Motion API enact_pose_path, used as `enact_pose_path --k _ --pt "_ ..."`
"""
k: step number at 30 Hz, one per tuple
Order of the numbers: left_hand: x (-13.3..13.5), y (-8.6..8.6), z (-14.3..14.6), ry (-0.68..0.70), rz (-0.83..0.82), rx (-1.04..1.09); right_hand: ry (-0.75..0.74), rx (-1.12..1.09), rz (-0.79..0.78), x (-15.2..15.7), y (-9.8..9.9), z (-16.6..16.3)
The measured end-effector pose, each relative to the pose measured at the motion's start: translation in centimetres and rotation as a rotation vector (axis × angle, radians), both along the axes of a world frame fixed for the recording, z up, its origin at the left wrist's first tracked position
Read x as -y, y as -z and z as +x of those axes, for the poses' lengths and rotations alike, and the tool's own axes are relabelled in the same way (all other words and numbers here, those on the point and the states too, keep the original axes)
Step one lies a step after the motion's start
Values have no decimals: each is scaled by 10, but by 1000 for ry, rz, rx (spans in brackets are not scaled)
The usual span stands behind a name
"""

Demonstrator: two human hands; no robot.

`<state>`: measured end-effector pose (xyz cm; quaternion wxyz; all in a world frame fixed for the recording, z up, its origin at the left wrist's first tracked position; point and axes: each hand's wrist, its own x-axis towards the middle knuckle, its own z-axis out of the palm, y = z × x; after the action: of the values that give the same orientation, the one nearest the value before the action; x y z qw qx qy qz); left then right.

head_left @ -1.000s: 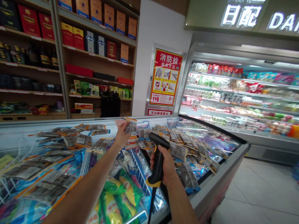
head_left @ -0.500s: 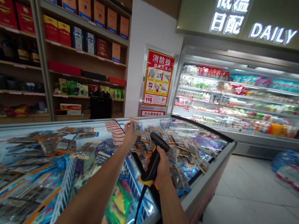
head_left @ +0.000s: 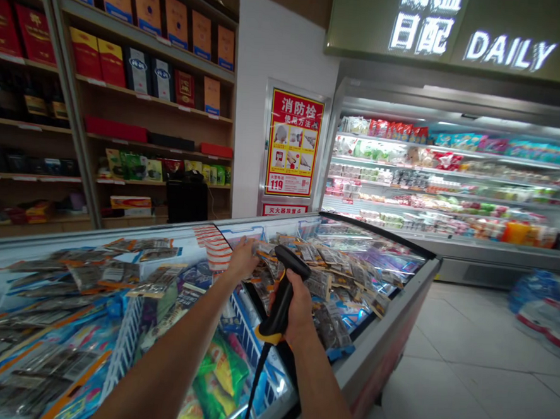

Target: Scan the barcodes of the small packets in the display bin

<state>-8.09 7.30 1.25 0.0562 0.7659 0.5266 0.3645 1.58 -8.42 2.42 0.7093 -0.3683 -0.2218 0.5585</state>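
Observation:
My right hand (head_left: 299, 307) is wrapped round the handle of a black and yellow barcode scanner (head_left: 281, 307). The scanner's head points up and to the left, and its black cable (head_left: 256, 385) hangs down from the handle. Further out, my left hand (head_left: 243, 259) reaches over a heap of small flat snack packets (head_left: 333, 263) on the freezer's glass top. Its fingers are closed at the edge of one blurred packet (head_left: 264, 249), low against the heap; the fingertips are partly hidden.
More packets (head_left: 57, 291) with orange and blue edges lie spread on the left. Below my arms, a white basket (head_left: 122, 351) and green bags (head_left: 223, 370) show in the chest freezer (head_left: 397, 305). Liquor shelves (head_left: 149, 94) stand behind, a chilled display (head_left: 443, 181) at right.
My left hand has lowered with the packet, which stood upright before and now lies close to the heap. The scanner has shifted slightly left in my right hand.

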Motion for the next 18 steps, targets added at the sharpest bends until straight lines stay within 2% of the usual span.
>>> enact_pose_path --k 2,6,10,14,18 --pt "6 -5 -23 -106 16 -28 -16 3 4 0 1 -1" --pt "22 -10 -87 -346 19 -98 -67 17 32 2 2 -5" --pt "38 -6 -142 -523 -131 -173 -158 91 23 5 2 -11" --pt "45 2 -163 -528 -303 -254 -267 165 22 9 3 -17" --pt "41 8 -158 -497 -240 -259 -291 166 35 11 6 -19"
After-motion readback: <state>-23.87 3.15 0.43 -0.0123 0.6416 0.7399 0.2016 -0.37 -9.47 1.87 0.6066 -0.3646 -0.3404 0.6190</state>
